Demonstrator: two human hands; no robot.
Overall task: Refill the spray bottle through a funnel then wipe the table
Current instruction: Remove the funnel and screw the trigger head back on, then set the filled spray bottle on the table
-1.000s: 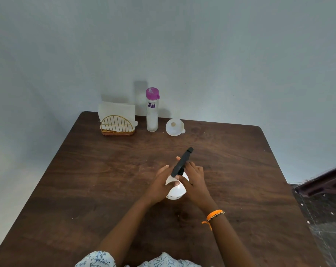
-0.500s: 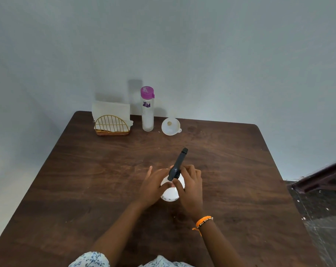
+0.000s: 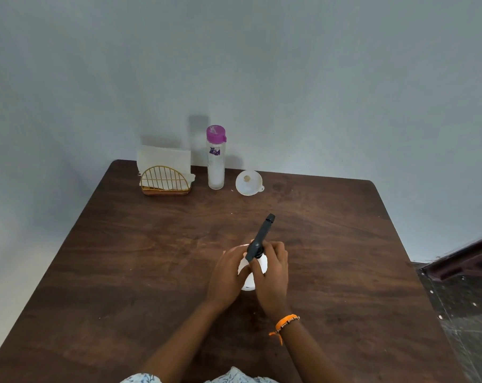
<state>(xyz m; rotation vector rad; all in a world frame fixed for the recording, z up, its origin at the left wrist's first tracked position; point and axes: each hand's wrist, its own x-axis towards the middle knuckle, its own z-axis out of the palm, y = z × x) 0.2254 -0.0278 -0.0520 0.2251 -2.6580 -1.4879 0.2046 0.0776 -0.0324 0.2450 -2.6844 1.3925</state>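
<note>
Left hand (image 3: pixel 228 275) steadies the spray bottle (image 3: pixel 257 268); right hand (image 3: pixel 271 275) clamps its black head (image 3: pixel 259 239), nozzle toward 1 o'clock: twist squarely.

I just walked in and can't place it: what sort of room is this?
Probably a plain room at home, perhaps a dining corner. A dark wooden table stands against a bare pale wall, with a napkin holder, a pink-capped water bottle and a white funnel on it.

Napkin holder (image 3: pixel 165 181), bottle (image 3: pixel 215 158), funnel (image 3: pixel 248 183) left to right behind spray bottle (image 3: pixel 253 268)
</note>
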